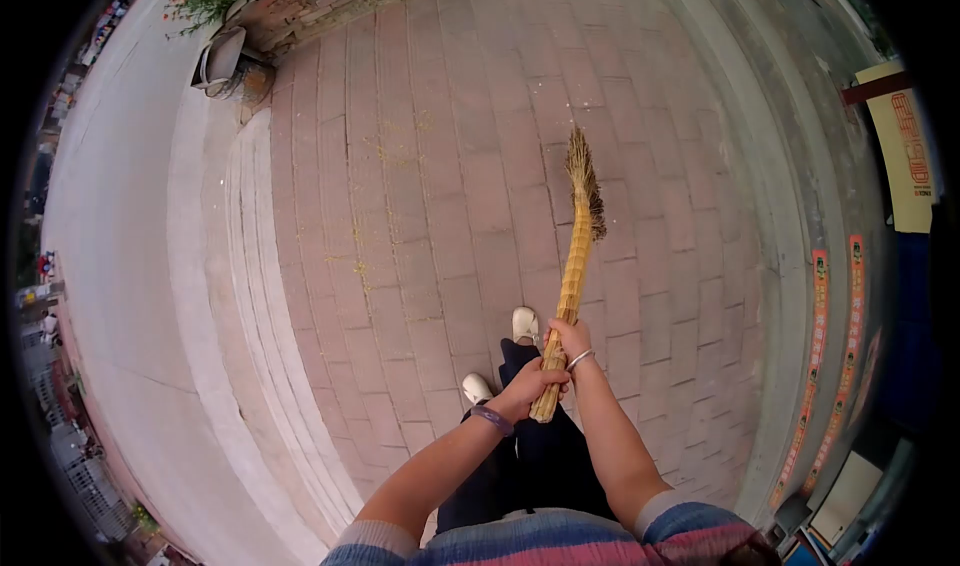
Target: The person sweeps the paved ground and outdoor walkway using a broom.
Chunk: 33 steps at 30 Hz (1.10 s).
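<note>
A straw broom (577,251) stretches forward from my body over the brick paving, its yellow bound handle low in the view and its frayed brown bristles at the far end. My left hand (522,390) is wrapped round the handle near its butt end. Higher up the same handle, my right hand (570,340) grips it just ahead of the left. Whether the bristles touch the ground I cannot tell. Small yellow bits (361,270) lie scattered on the paving to the left of the broom.
My feet in pale shoes (524,324) stand on the paving (450,186). A bucket (240,74) sits at the far left beside a brick planter (325,6) with orange flowers. A pale kerb (262,266) runs along the left. Steps and orange banners (806,386) line the right.
</note>
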Available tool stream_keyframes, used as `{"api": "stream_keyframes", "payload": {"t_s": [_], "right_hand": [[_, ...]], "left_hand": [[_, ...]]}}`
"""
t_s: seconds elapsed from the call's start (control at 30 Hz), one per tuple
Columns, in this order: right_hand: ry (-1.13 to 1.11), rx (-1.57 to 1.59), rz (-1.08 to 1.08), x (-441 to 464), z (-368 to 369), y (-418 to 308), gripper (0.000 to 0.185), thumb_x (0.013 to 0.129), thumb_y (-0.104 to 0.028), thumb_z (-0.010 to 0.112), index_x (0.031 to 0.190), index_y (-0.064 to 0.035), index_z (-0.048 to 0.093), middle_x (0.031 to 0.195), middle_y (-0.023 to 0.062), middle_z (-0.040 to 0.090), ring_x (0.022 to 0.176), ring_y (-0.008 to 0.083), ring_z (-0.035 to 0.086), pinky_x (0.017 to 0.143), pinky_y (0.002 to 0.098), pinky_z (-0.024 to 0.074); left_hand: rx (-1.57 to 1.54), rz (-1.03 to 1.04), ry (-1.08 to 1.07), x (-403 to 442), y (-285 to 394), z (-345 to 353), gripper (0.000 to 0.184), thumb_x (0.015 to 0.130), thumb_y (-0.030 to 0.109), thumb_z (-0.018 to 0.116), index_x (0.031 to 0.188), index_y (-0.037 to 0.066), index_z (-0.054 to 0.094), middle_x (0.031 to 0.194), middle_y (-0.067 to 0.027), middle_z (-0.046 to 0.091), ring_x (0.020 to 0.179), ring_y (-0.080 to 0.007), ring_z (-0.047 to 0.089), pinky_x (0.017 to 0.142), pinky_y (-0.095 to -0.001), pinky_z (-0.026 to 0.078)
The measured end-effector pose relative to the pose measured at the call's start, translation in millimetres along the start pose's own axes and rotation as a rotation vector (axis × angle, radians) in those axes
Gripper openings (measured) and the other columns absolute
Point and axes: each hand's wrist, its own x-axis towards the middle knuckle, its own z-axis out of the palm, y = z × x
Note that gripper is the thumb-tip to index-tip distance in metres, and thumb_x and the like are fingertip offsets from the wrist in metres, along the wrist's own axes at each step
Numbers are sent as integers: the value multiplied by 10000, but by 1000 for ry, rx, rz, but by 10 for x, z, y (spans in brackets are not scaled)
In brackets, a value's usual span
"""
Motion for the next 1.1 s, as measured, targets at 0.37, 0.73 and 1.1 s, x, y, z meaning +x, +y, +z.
{"api": "stream_keyframes", "payload": {"t_s": [0.37,0.73,1.1], "right_hand": [[-138,-916,88,1711,822,-221,278,665,-153,615,831,66,579,779,236,628,664,280,654,606,351,516],[-234,-611,-45,659,900,-268,335,734,-92,610,982,36,425,683,79,557,500,146,574,439,275,478],[-487,-728,158,493,2859,2467,252,693,-152,635,785,40,501,636,125,573,502,188,580,420,312,454]], "left_hand": [[-613,214,320,927,618,-385,143,799,48,522,919,-17,481,702,-83,547,558,-149,537,518,-253,473],[-533,288,157,463,22,-420,380,811,18,527,1146,86,361,840,-85,541,667,-180,567,600,-297,491],[-846,319,453,-1234,-375,-2691,235,748,-10,514,967,20,436,725,-111,531,539,-158,508,443,-268,439]]}}
